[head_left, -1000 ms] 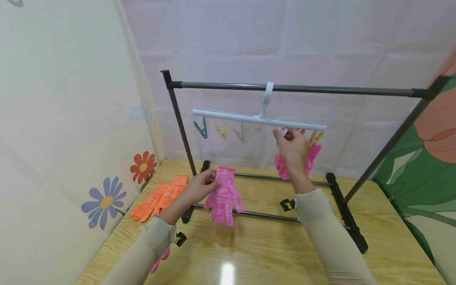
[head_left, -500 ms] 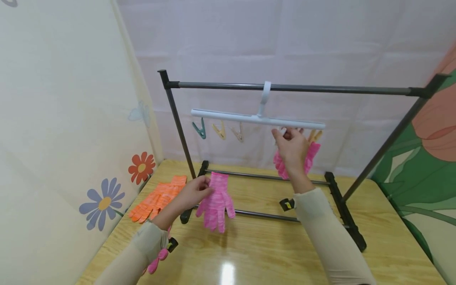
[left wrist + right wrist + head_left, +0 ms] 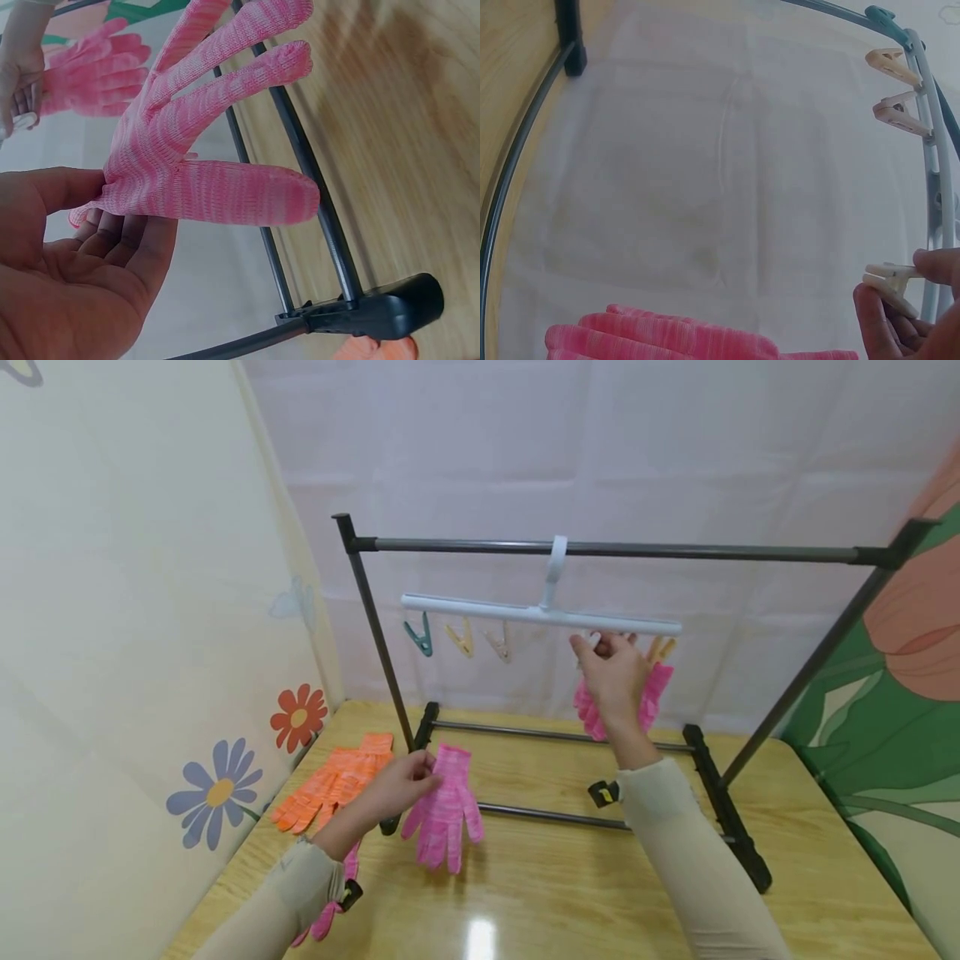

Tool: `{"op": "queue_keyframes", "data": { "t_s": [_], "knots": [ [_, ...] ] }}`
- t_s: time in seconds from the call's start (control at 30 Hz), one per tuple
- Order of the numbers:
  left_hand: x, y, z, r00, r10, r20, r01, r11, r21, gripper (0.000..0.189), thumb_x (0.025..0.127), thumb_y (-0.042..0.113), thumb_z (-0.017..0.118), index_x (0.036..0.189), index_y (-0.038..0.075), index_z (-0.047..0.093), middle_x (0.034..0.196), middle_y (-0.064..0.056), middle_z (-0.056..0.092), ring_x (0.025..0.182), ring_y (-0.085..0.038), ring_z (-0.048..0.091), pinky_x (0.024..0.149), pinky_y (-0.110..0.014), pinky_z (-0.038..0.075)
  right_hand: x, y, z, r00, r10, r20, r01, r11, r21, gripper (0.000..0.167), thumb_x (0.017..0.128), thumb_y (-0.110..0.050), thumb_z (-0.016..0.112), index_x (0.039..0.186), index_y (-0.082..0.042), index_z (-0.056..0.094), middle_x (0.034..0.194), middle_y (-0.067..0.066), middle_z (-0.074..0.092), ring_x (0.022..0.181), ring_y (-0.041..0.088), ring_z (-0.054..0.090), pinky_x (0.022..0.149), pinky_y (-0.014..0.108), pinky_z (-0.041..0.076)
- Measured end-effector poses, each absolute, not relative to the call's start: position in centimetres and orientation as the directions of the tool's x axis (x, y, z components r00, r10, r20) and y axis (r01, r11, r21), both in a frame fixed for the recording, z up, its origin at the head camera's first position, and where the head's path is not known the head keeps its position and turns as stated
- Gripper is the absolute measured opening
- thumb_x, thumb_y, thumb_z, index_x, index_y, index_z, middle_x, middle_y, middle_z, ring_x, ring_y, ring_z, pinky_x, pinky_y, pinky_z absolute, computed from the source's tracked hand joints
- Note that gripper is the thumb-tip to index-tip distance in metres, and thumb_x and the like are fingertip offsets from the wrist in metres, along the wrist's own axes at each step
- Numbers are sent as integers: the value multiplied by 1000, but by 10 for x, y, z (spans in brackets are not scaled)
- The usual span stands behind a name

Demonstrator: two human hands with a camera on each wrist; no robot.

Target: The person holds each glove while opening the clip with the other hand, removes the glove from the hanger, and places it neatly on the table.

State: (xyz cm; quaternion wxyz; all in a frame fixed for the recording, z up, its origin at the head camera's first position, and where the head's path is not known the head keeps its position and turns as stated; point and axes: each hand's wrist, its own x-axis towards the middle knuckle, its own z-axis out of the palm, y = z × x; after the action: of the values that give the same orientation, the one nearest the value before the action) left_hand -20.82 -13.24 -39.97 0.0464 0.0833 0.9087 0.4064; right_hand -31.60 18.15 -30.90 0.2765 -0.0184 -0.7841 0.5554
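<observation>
A right hand [image 3: 617, 681] covers the middle of a bright pink knitted glove [image 3: 657, 685] hanging at the right end of a pale blue plastic hanger [image 3: 480, 608]; whether 1 glove or more hangs there is hard to tell. A yellow-orange clip [image 3: 662, 648] shows at its top edge. The left forearm hides much of another pink knitted item [image 3: 324, 922] on the light wood-grain table [image 3: 562, 893], and partly overlaps some orange knitted gloves [image 3: 337, 781].

The left hand [image 3: 405, 781] is nearly closed, pinching a pink-and-white streaked knitted glove [image 3: 447, 814] by its side near the cuff, thumb on 1 face and fingers behind. This glove is held above the table, near the left end of the rack, its fingers pointing down.

The right hand is raised just under the hanger, pinching a small white plastic clip [image 3: 889, 291] between thumb and fingers; how the clip joins the hanger is unclear. Further left, 3 clips hang in a row: teal [image 3: 422, 639], pale yellow [image 3: 461, 639] and pale pink [image 3: 498, 645]. The hanger hooks over the top bar of a black metal rack [image 3: 712, 552].
</observation>
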Motion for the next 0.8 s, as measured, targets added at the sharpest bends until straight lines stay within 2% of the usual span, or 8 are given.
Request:
{"op": "queue_keyframes", "data": {
  "t_s": [0.2, 0.57, 0.8],
  "knots": [
    [-204, -137, -405, -981, 193, -27, 111, 668, 736, 11, 101, 16, 63, 104, 7, 58, 81, -3, 57, 66, -15, 46, 60, -29, 41, -317, 182, -310, -832, 336, 441, -314, 370, -874, 34, 90, -37, 77, 98, -4, 75, 91, 11, 75, 61, 0, 58, 54, 16, 44],
    [-200, -153, -423, -978, 191, -82, 69, 673, 736, 12, 101, 17, 62, 104, 7, 56, 78, -3, 54, 63, -14, 42, 58, -28, 37, -316, 181, -308, -846, 327, 420, -309, 341, -888, 36, 89, -36, 78, 109, -6, 77, 94, 12, 76, 62, 2, 59, 54, 15, 46],
    [-192, -159, -433, -979, 159, -130, 7, 656, 755, 12, 99, 15, 64, 102, 6, 57, 79, -3, 54, 63, -14, 43, 56, -26, 38, -317, 180, -309, -850, 322, 418, -306, 345, -887, 36, 90, -37, 77, 107, -6, 76, 94, 12, 76, 64, 2, 60, 55, 15, 46]
  ]
}}
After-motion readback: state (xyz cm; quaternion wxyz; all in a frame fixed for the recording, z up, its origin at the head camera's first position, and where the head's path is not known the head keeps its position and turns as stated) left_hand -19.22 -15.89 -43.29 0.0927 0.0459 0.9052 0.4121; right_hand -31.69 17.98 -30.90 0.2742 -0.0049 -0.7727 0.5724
